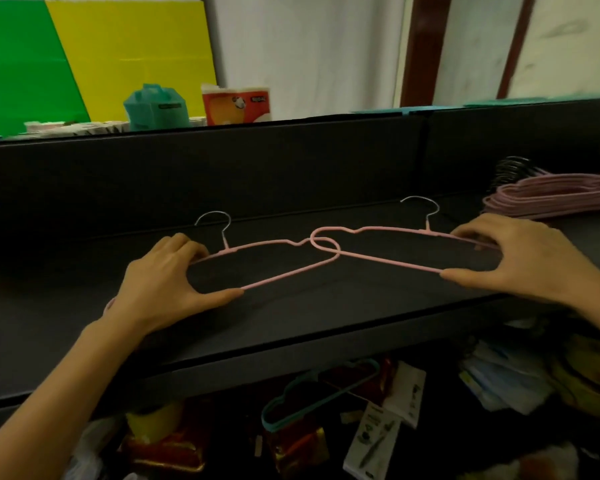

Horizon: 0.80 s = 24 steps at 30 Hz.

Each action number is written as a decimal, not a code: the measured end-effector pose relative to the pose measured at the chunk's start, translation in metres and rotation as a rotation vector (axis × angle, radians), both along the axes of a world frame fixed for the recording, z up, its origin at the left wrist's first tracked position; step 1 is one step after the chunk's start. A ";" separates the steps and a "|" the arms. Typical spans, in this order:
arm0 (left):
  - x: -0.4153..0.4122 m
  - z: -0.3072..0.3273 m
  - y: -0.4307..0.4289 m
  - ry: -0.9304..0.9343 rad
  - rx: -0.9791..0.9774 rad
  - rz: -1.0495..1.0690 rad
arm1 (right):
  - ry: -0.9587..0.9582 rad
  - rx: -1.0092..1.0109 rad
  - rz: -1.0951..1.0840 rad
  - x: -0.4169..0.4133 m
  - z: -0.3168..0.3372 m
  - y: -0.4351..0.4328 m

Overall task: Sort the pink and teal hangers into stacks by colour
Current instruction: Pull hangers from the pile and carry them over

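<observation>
Down below the black shelf (291,317), closest of all, a teal hanger (326,401) lies on a messy heap of packets and boxes.

On the shelf are two pink hangers. The left hand (163,282) holds the left pink hanger (284,276) by its left end. Its thumb is under the bottom bar and its fingers are bent over the top bar, so the end of the hanger sits between them. The right hand (520,258) holds the right pink hanger (392,261) by its right end the same way, thumb on the bottom bar and fingers curled over the top one.

In the middle of the shelf, between the two hands, the round ends of the two hangers cross and are hooked into each other. Both metal hooks point to the back of the shelf.

At the right end of the shelf, just behind the right hand, lies a pink stack (551,199) of hangers.
</observation>
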<state>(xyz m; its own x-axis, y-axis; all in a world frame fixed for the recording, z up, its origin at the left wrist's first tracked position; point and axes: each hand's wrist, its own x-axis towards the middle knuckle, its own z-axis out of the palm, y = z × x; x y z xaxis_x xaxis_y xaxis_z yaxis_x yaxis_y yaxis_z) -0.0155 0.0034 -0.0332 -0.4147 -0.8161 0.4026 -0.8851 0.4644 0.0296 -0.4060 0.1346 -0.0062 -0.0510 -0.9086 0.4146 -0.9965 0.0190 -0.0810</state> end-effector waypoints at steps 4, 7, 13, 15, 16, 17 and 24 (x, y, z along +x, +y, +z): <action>-0.070 0.006 0.006 -0.016 -0.036 -0.131 | -0.028 -0.038 -0.072 -0.040 0.003 0.043; -0.128 0.005 0.013 0.003 -0.031 -0.210 | -0.016 -0.061 -0.141 -0.079 0.005 0.080; -0.246 0.006 0.044 0.003 -0.045 -0.360 | -0.015 -0.093 -0.258 -0.166 0.010 0.153; -0.281 0.007 0.056 0.012 -0.031 -0.402 | -0.014 -0.101 -0.299 -0.197 0.010 0.175; -0.298 0.007 0.061 0.024 -0.026 -0.420 | -0.018 -0.104 -0.314 -0.212 0.010 0.184; -0.315 0.007 0.067 0.037 -0.026 -0.431 | -0.022 -0.108 -0.324 -0.227 0.009 0.193; -0.424 0.005 0.090 0.048 -0.061 -0.433 | -0.060 -0.109 -0.346 -0.317 0.008 0.234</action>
